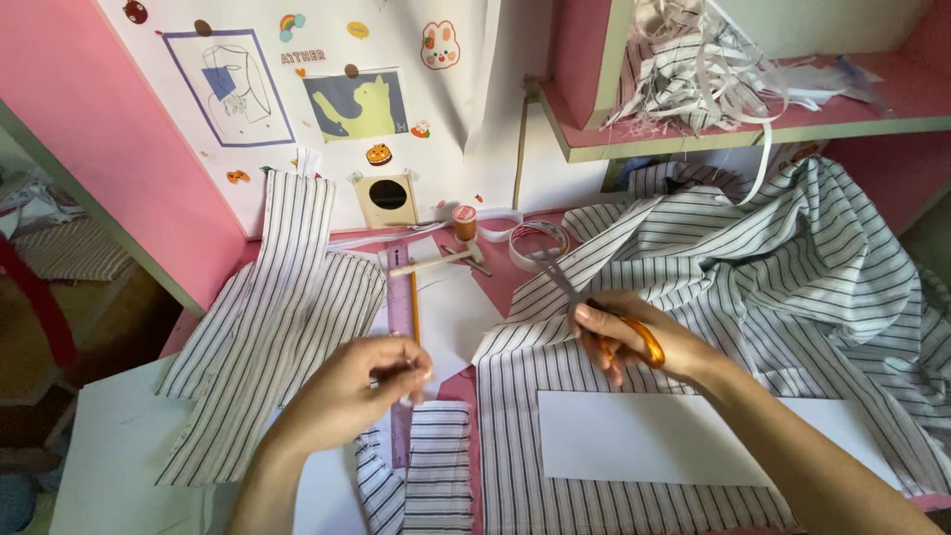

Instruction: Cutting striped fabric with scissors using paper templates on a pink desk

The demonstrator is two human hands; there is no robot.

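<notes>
Now, starting at the nine o'clock side of the pink table, a cut piece of black-and-white striped fabric lies flat, its narrow end running up toward eleven o'clock against the wall. Just to the right of it the left hand is nearly closed, thumb and fingertips pinched together on something small; what it pinches is too small to tell. The pinch sits right over a purple ruler that runs from twelve to six o'clock, with a yellow pencil lying alongside it on a white paper sheet. Below the hand, at six o'clock, a smaller striped scrap rests on the table.

Farther back, toward twelve o'clock, stand a small spool of thread and a roll of clear tape.

To the right of centre, the right hand is curled shut around the orange handles of a pair of scissors, fingers through the loops. The grey blades point up toward eleven o'clock, and I cannot tell how far they are parted. The hand rests on the edge of a large striped shirt cloth that spreads from the centre out to three o'clock. A white paper rectangle lies on that cloth at five o'clock, just below the wrist.
</notes>
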